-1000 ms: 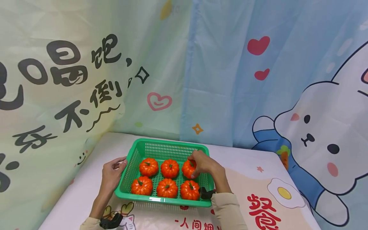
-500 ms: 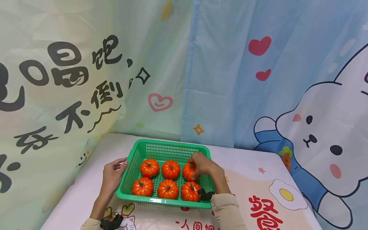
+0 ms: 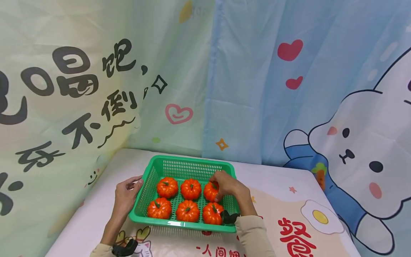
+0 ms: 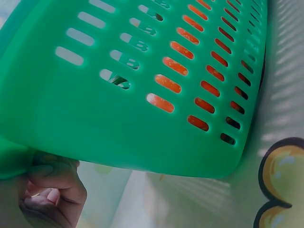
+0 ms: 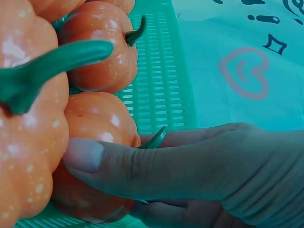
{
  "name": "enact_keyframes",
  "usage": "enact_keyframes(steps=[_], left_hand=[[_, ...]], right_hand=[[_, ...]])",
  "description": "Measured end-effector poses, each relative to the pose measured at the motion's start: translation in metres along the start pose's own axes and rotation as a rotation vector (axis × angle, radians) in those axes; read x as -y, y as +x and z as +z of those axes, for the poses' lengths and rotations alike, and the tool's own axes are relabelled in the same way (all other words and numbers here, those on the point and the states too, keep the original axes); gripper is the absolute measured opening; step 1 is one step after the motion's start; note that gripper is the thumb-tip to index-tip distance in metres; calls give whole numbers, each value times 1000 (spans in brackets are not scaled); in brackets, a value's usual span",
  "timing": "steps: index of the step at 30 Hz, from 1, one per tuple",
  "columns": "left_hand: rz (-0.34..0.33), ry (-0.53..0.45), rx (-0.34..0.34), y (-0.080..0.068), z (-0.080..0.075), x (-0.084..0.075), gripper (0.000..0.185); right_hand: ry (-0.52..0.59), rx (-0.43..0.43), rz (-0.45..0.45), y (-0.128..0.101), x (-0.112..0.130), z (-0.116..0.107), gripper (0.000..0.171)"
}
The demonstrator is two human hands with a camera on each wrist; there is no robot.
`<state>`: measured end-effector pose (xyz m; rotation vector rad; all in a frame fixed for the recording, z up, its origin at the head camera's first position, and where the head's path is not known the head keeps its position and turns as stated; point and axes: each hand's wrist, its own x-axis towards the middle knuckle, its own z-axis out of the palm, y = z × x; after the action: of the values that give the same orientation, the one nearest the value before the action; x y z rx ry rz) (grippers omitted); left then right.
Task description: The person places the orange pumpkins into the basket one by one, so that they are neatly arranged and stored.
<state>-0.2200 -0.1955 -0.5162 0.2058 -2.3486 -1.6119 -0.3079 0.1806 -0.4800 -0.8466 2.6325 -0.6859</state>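
Note:
A green plastic basket point(image 3: 184, 224) with slotted walls stands on the table, holding several small orange pumpkins with green stems in two rows. My left hand point(image 3: 126, 194) grips the basket's left rim; the left wrist view shows curled fingers point(image 4: 64, 185) at the rim beside the slotted wall. Inside the basket, my right hand point(image 3: 229, 185) holds the back-right pumpkin point(image 3: 210, 191), its thumb pressed on one side. In the right wrist view that pumpkin point(image 5: 97, 114) sits between thumb and fingers, its far side partly hidden by the hand. The front-right pumpkin point(image 3: 212, 213) lies just below my right wrist.
The table point(image 3: 273, 178) has a printed cover with a fried egg point(image 3: 322, 216) and red characters. Patterned curtains point(image 3: 240, 89) hang behind and to the left of it. A black wrist strap point(image 3: 125, 247) sits on my left wrist.

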Motion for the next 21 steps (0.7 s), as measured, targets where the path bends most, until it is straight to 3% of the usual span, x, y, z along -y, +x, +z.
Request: enact_keyframes(steps=[7,14,18,21], left_hand=[[12,-12,-2,1,0,2,34],[20,-1,-6,2,2,4,33],[19,0,-7,2,1,3,33],[19,-4,-7,1,0,2,34]], right_hand=[[-22,-11,32,10,-22,11,70],[-13,-16,115,-4,8,-2,70],[-64,-7,26,2,-6,3,67],[-58,0,28,2,-5,2,69]])
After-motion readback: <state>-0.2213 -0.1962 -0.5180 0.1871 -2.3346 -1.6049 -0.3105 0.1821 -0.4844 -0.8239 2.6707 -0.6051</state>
